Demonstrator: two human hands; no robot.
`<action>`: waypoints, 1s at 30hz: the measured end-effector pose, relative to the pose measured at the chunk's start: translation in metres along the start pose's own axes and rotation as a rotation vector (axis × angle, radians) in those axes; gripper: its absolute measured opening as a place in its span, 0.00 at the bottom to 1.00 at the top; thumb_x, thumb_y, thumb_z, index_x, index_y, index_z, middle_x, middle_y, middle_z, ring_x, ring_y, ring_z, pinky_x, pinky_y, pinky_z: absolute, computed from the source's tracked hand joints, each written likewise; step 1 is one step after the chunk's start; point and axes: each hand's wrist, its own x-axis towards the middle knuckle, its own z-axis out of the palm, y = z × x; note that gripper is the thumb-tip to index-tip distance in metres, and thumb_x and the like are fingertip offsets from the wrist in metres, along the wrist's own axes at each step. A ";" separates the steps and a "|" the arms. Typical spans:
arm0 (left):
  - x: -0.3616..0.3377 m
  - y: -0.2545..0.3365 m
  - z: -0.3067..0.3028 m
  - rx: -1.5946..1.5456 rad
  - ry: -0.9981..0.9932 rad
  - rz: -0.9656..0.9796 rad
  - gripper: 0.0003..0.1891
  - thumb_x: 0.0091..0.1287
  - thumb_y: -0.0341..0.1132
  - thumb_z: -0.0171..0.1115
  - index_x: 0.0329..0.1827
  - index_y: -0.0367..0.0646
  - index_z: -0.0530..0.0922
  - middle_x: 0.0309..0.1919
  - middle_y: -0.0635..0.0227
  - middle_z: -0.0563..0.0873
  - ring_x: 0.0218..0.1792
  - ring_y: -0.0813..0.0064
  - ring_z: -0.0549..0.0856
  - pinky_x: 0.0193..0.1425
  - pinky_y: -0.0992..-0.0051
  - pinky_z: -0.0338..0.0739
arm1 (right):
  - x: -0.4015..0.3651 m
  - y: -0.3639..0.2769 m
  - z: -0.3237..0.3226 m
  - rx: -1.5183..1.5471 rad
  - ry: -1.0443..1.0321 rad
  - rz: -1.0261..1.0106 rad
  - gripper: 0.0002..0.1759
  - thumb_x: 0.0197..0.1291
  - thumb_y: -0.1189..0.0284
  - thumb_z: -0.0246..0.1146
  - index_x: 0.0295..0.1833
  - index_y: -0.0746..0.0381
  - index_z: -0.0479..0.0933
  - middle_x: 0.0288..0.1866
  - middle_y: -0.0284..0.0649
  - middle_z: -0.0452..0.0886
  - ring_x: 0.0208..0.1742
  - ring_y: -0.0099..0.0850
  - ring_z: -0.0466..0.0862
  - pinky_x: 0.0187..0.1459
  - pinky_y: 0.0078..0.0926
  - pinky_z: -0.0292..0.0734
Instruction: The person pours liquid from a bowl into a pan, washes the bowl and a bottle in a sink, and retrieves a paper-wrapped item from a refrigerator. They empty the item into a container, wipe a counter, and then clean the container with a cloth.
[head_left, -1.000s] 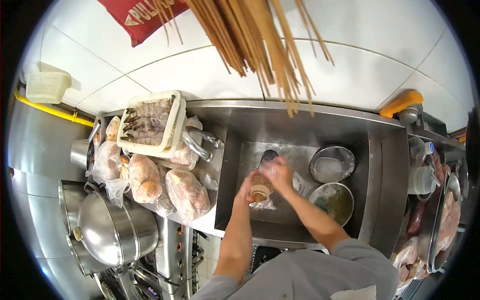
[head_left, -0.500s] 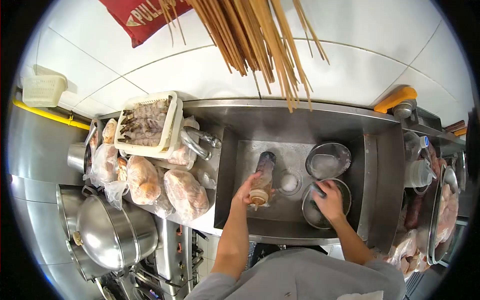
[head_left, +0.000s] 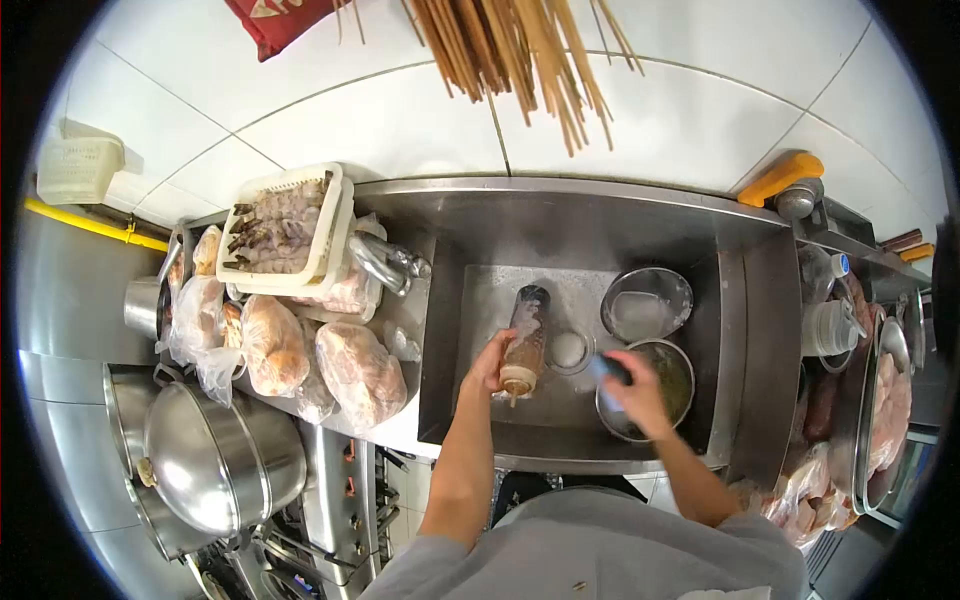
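My left hand (head_left: pixel 493 358) grips a clear squeeze bottle (head_left: pixel 524 340) with brownish sauce at its nozzle end, lying tilted over the steel sink (head_left: pixel 455 330). My right hand (head_left: pixel 632 388) is closed on a small bluish object, blurred, held above the near metal bowl (head_left: pixel 672 368) that holds greenish liquid. A second metal bowl (head_left: pixel 646 302) sits behind it, and a small round glass dish (head_left: pixel 567 350) lies between the bottle and the bowls.
Left of the sink: a faucet (head_left: pixel 385 265), a white basket of prawns (head_left: pixel 285 230), bagged frozen meat (head_left: pixel 357 372) and a large steel pot (head_left: pixel 215 465). Right counter holds plastic jugs (head_left: pixel 830 328) and a tray of raw meat (head_left: pixel 885 420). Bamboo skewers (head_left: pixel 520 50) hang above.
My right hand left the bottle, went down into the near bowl, and now has lifted out holding a small bluish object. My left hand keeps the bottle.
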 end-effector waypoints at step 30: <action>-0.040 0.000 0.001 -0.153 -0.068 0.117 0.29 0.68 0.58 0.55 0.54 0.38 0.75 0.42 0.54 0.83 0.37 0.57 0.85 0.41 0.60 0.84 | 0.011 -0.020 -0.041 -1.064 0.126 -0.269 0.17 0.51 0.62 0.69 0.44 0.61 0.85 0.52 0.44 0.81 0.62 0.44 0.73 0.64 0.40 0.63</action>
